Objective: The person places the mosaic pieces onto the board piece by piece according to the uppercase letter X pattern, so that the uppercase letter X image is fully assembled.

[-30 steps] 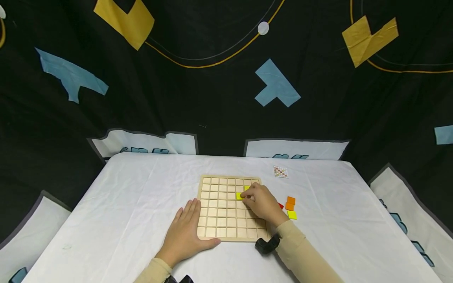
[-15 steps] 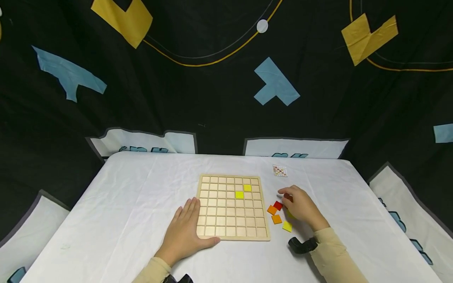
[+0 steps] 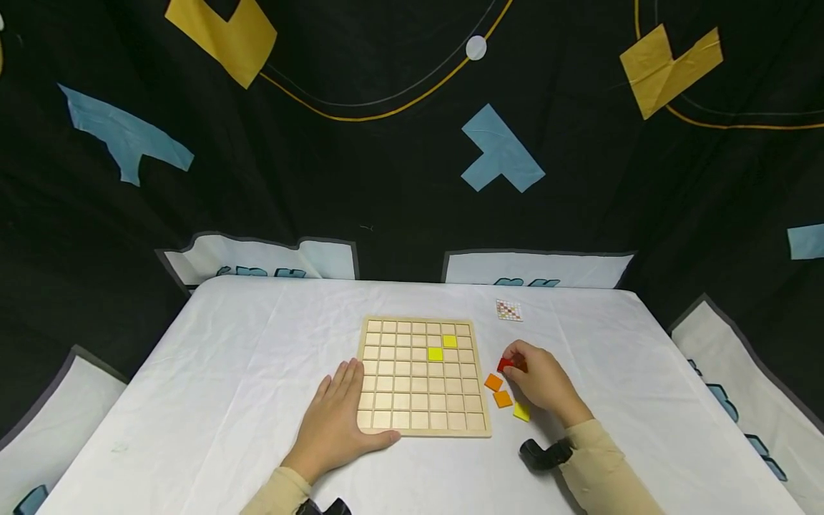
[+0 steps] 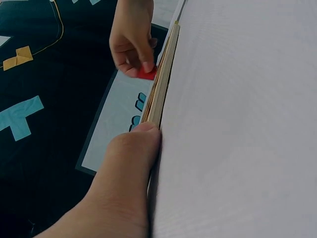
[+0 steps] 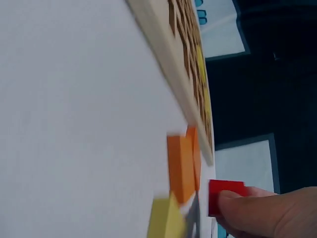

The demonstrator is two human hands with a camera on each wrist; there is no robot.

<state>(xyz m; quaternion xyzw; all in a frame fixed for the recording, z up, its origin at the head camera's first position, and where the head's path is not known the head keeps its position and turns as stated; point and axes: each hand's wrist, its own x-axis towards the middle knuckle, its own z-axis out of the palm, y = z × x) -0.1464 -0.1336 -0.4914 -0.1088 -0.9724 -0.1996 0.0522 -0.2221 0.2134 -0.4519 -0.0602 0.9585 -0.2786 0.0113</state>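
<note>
A wooden grid board [image 3: 393,383] lies on the white table, with one yellow tile [image 3: 450,341] and another yellow tile [image 3: 435,354] in its squares. My left hand [image 3: 335,425] rests against the board's left side, fingers straight, thumb at the front edge. Right of the board, my right hand [image 3: 543,379] pinches a red tile [image 3: 504,365] between thumb and fingers; the right wrist view shows the thumb across the red tile [image 5: 225,191]. Beside that hand lie an orange tile [image 3: 493,382], a second orange tile [image 3: 503,399] and a loose yellow tile [image 3: 521,412], partly covered by the hand.
A small card [image 3: 509,310] printed with a coloured grid pattern lies behind the right hand. White cloth [image 3: 212,372] covers the table. A black curtain [image 3: 360,186] with taped shapes hangs behind it.
My right hand has left the board, moved right to the loose tiles and taken hold of the red one. The orange tiles have shifted left, closer to the board. The left hand stays put.
</note>
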